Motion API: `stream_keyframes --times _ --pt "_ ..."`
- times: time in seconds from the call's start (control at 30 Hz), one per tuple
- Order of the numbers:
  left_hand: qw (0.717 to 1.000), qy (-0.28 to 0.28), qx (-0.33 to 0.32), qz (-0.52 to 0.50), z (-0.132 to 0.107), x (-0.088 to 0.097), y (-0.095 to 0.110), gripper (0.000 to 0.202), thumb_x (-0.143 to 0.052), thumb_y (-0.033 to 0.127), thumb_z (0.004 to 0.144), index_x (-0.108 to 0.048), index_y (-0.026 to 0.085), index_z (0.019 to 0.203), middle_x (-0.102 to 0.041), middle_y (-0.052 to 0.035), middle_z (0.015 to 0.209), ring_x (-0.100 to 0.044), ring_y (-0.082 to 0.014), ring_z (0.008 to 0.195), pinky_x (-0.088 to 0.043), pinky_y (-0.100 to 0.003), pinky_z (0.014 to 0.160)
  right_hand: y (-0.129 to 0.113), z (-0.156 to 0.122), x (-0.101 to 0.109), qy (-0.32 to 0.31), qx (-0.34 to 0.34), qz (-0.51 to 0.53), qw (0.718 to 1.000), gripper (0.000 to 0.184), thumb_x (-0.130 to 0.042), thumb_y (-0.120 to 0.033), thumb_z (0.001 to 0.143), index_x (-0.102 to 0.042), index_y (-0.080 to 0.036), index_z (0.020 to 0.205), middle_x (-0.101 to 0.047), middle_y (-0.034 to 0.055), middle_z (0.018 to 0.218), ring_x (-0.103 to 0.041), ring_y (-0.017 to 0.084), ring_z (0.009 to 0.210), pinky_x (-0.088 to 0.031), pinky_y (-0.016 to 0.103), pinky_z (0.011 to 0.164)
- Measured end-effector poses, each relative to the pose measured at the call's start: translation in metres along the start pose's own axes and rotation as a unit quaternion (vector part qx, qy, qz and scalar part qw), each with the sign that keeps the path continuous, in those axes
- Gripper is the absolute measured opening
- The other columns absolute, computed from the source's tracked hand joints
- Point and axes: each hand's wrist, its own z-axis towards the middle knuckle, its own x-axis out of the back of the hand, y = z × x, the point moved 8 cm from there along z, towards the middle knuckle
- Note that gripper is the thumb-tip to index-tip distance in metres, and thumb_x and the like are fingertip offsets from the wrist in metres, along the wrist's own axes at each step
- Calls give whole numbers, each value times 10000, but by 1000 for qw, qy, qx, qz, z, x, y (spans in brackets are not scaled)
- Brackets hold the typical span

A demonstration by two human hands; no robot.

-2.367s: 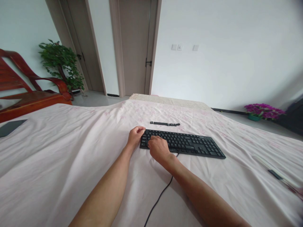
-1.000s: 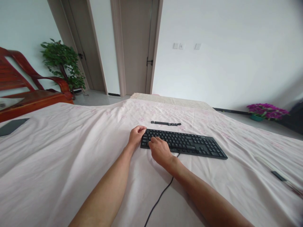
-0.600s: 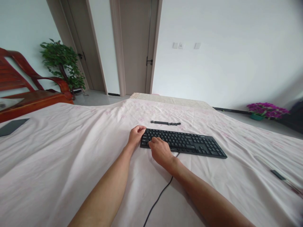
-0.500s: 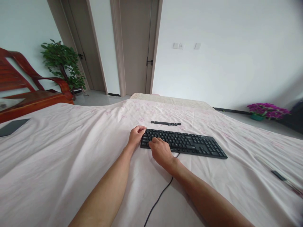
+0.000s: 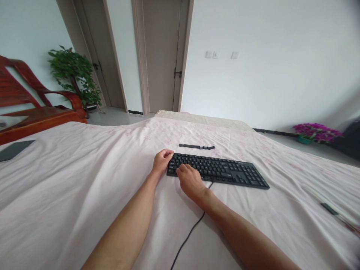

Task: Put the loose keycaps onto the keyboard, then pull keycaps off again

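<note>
Nothing shifts: your left hand (image 5: 161, 160) clasps the left end of the keyboard (image 5: 225, 172); right hand (image 5: 190, 179) fingers bent on keys, grip unclear.

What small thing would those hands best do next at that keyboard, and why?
Likely pull up the key under the fingertips of the right hand while the left hand holds the left end of the keyboard. Loose keycaps already lie in a row behind it, hinting keys are coming off.
</note>
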Motion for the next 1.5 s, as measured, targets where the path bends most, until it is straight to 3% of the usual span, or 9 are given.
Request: stream_keyframes --times 0.2,0.57,0.9,1.1,1.37,1.5 --pt "1000 -2 2 8 0 1 2 215 -630 309 739 -682 162 889 -696 -56 851 -626 -158 756 -482 -254 704 14 3 0 -2 -31 54 998 255 -426 -232 944 -666 -204 862 -619 52 935 -560 157 865 -396 239 685" --pt "1000 0 4 5 -2 1 5 218 -628 299 733 -683 158 890 -698 -55 846 -629 -159 757 -480 -255 706 18 2 -1 -4 -62 59 996 232 -446 -258 944 -670 -212 905 -624 58 952 -578 157 875 -412 232 719" --pt "1000 1 6 3 -2 0 3 219 -632 306 731 -683 159 886 -698 -57 849 -629 -159 759 -480 -260 711 11 6 -1 -8 -35 32 999 251 -439 -160 910 -668 -185 812 -620 67 907 -567 163 833 -409 243 669" --pt "1000 5 9 -1 -2 1 3 213 -629 312 736 -684 166 881 -697 -52 843 -626 -157 754 -479 -257 702 -6 0 3 -17 1 -17 1000 233 -473 -38 814 -660 -151 893 -609 111 940 -545 202 855 -429 276 686" --pt "1000 1 8 1 -2 1 2 230 -634 325 738 -685 166 896 -696 -61 868 -629 -162 768 -478 -264 716 -25 -2 -2 -37 50 -51 997 237 -473 -48 814 -688 -113 887 -597 154 944 -522 243 876 -433 335 714" --pt "1000 5 11 -4 -3 1 3 227 -641 324 729 -684 169 889 -699 -56 864 -629 -161 763 -479 -262 713 -16 1 2 -37 43 -21 998 236 -483 -55 803 -700 -131 855 -626 130 949 -548 224 893 -426 303 724"
